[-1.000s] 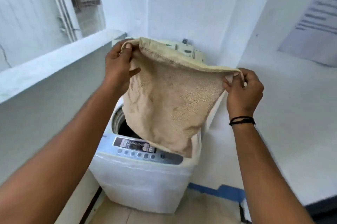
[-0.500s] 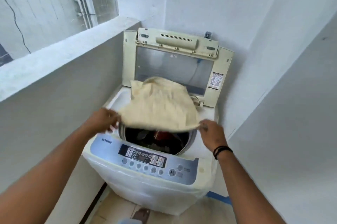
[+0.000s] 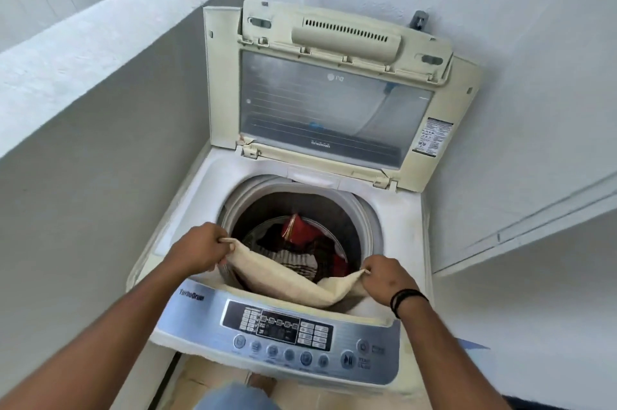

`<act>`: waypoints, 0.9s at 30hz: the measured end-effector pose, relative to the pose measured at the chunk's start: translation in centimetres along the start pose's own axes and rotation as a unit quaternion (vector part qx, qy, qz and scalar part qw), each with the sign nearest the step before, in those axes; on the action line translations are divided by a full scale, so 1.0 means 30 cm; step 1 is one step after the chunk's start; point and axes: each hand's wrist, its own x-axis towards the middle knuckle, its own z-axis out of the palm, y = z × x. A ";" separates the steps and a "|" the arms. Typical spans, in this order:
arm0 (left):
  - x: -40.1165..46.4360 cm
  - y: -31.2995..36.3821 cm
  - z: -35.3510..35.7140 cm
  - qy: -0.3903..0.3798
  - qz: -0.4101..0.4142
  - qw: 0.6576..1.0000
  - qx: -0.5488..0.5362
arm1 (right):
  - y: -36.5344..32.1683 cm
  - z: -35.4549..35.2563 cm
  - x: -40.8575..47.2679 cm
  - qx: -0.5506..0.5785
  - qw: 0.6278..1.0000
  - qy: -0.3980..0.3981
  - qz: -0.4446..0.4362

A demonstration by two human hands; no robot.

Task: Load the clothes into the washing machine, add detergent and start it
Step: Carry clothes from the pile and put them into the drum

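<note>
White-walled corner, washer (image 3: 277,336) lid up; cloth (image 3: 293,279) stretched nine to three o'clock over drum's (image 3: 364,209) six o'clock rim, left hand (image 3: 197,251) and right hand (image 3: 387,279) pinching opposite corners, drum directly below.

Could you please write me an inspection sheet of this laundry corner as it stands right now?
Surface: washing machine top, white, bare at the left of the drum opening.
Job's things: cream cloth draped over the front rim of the drum, partly hanging inside; red and dark clothes already in the drum; lid raised upright; control panel at the front. No detergent seen.
Clutter: nothing seen.
Hands: left hand and right hand each pinch a corner of the cream cloth; black band on the right wrist.
Cables: nothing seen.
Surroundings: grey ledge wall on the left, white walls behind and to the right.
</note>
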 end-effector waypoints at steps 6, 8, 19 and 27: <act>0.145 0.037 -0.003 -0.021 -0.071 0.996 -0.049 | -0.064 0.009 0.113 -0.008 0.998 0.025 0.059; 0.199 0.044 0.004 0.003 -0.096 0.986 -0.138 | -0.087 -0.003 0.153 0.026 0.994 0.063 0.080; 0.325 0.067 0.133 0.059 0.013 0.951 -0.302 | -0.160 0.024 0.271 0.237 0.953 0.175 0.063; 0.271 0.089 0.299 -0.022 -0.016 0.958 -0.285 | -0.109 0.114 0.162 0.348 0.928 0.127 0.042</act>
